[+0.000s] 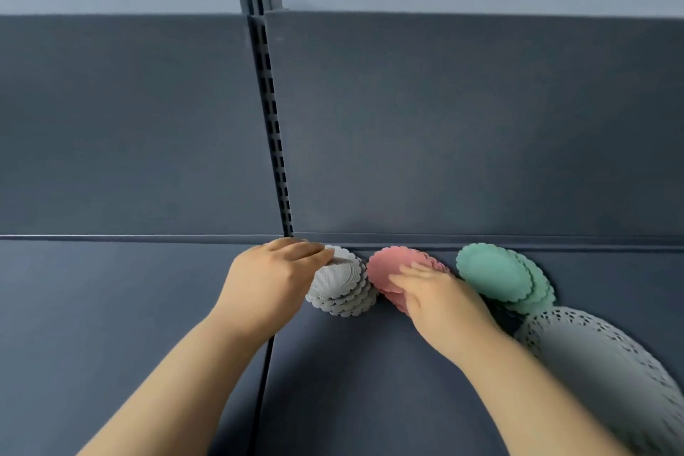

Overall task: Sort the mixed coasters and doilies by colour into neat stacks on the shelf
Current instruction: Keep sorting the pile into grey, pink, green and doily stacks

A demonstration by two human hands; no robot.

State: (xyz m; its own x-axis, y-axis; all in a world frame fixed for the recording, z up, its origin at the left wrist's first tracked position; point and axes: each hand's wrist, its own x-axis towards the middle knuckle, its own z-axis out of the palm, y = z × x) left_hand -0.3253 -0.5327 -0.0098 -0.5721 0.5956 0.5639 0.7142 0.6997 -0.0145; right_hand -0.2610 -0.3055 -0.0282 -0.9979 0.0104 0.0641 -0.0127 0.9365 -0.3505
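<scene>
Three stacks of scalloped round coasters stand in a row at the back of the dark grey shelf (148,307). The grey stack (342,287) is on the left, the pink stack (388,270) in the middle, the green stack (499,274) on the right. My left hand (274,281) rests on the grey stack's left side, its fingers laid over the top edge. My right hand (440,300) lies on the pink stack with fingers stretched across the top coaster, covering the stack's front. A large white lace doily (607,374) lies at the right, in front of the green stack.
The shelf's dark back panel (444,130) rises straight behind the stacks. A slotted vertical upright (272,115) divides it above the grey stack, and a dark seam (264,381) runs down the shelf surface under my left wrist.
</scene>
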